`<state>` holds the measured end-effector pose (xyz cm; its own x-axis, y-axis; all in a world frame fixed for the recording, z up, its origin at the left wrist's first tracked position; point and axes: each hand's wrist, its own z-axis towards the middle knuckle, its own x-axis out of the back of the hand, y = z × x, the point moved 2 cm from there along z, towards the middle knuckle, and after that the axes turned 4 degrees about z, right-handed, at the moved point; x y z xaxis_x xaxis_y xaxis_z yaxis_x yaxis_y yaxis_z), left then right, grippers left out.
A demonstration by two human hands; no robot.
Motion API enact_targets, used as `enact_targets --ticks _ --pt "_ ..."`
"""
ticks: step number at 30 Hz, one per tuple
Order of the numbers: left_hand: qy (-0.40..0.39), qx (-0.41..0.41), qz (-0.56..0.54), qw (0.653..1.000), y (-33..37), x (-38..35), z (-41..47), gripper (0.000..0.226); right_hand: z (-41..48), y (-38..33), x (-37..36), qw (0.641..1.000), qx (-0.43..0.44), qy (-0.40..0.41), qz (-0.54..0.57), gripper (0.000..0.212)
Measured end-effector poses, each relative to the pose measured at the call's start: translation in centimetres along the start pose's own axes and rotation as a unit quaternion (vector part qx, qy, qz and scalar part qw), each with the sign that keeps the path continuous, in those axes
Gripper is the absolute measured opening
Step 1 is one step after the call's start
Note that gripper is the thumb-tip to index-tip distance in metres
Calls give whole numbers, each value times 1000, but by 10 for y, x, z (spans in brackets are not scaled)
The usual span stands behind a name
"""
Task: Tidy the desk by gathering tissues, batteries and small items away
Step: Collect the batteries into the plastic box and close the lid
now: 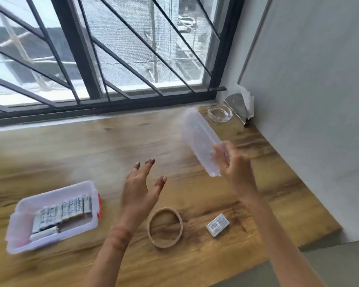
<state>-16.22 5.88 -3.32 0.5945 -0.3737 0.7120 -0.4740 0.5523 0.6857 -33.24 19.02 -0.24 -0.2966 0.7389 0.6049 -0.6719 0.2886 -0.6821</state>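
Note:
My right hand (234, 164) grips a clear plastic lid (197, 139) by its near end and holds it tilted above the wooden desk (91, 148). Fingers spread, my left hand (141, 187) hovers open over the desk and holds nothing. At the left stands a clear plastic box (25, 233) with a red clasp, with several silver battery packs (64, 212) lying in it. An empty cardboard tape ring (165, 227) lies on the desk below my left hand. A small white matchbox-like box (217, 224) with a barcode rests to the ring's right.
A glass ashtray (219, 114) and a metal holder with white tissue (241, 104) stand in the far right corner against the grey wall. A barred window runs along the desk's far edge. The desk's right front corner drops off near the small box.

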Motion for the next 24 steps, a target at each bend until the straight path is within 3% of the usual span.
enact_targets --ticks 3,6,9,12,18,20,24 --pt "49 21 -23 998 -16 36 2 51 3 -42 -37 965 -81 -83 236 40" --pt "115 54 -39 991 -39 77 -1 46 5 -78 -75 923 -101 -154 339 37" --pt "181 115 -68 974 -68 116 -9 41 7 -105 -110 902 -114 -195 368 28" --pt "190 169 -70 965 -104 147 -16 34 9 -126 -143 889 -138 -211 382 22" --pt "186 236 -51 952 -152 173 -33 27 1 -153 -195 906 -184 -174 339 45" --pt "195 245 -43 949 -162 176 -38 24 -8 -152 -207 900 -206 -177 340 43" --pt "202 256 -24 945 -173 174 -47 23 -30 -146 -218 922 -190 -171 291 42"
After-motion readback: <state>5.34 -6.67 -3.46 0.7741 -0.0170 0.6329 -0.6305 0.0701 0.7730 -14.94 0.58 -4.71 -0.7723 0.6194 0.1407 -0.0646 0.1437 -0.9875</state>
